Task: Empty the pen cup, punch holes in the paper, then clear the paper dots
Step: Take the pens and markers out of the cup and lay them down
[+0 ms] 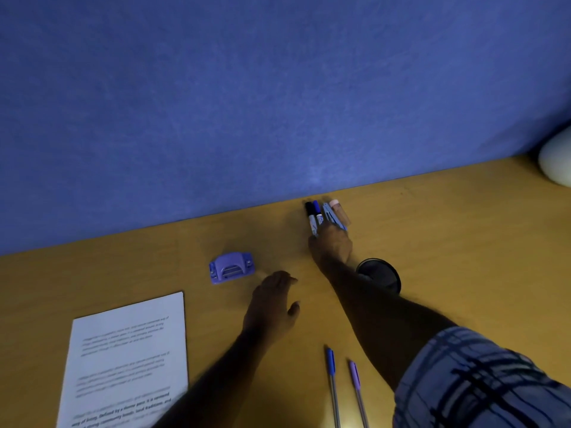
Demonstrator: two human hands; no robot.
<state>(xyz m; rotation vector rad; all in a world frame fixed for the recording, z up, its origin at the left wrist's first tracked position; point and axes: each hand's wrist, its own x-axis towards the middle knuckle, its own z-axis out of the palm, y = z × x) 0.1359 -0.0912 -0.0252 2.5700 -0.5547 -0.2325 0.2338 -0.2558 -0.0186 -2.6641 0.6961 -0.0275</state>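
The purple plastic hole punch [231,267] lies just beyond the left hand [273,299], its fingers relaxed and empty, while the right hand [332,244] grips a bundle of mixed markers [318,213] near the far edge of the table [432,230].

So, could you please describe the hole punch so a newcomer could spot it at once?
Start at the printed sheet on the wooden desk. Just beyond its far right corner, left of the left hand, sits the hole punch. It is the only squat lilac block; its neighbours are slim pens and a round black cup.
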